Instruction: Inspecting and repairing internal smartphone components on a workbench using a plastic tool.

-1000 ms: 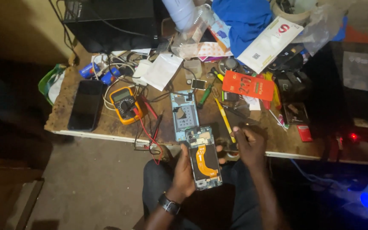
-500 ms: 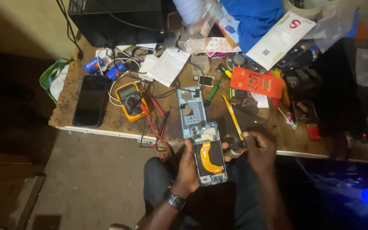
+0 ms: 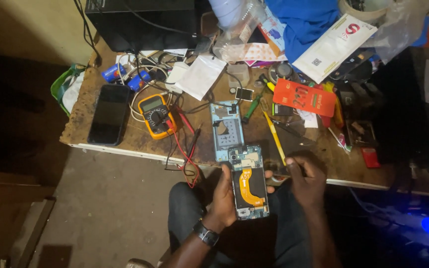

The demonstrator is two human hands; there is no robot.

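My left hand grips an opened smartphone by its left edge, its back off, showing a black battery and an orange flex ribbon. A watch sits on that wrist. My right hand is closed at the phone's right side by the table edge, pinching a small dark thing I cannot make out. A light blue phone back frame lies on the wooden table just beyond the opened phone. A yellow-handled tool lies beside the frame.
A yellow multimeter with red and black leads and a black phone lie at the table's left. A red box, white packet, blue cloth, tools and cables crowd the back. Bare floor lies lower left.
The view has shifted slightly, so the table sits a little lower and further right. Both hands stay on the opened phone; the right hand has edged closer to the table edge.
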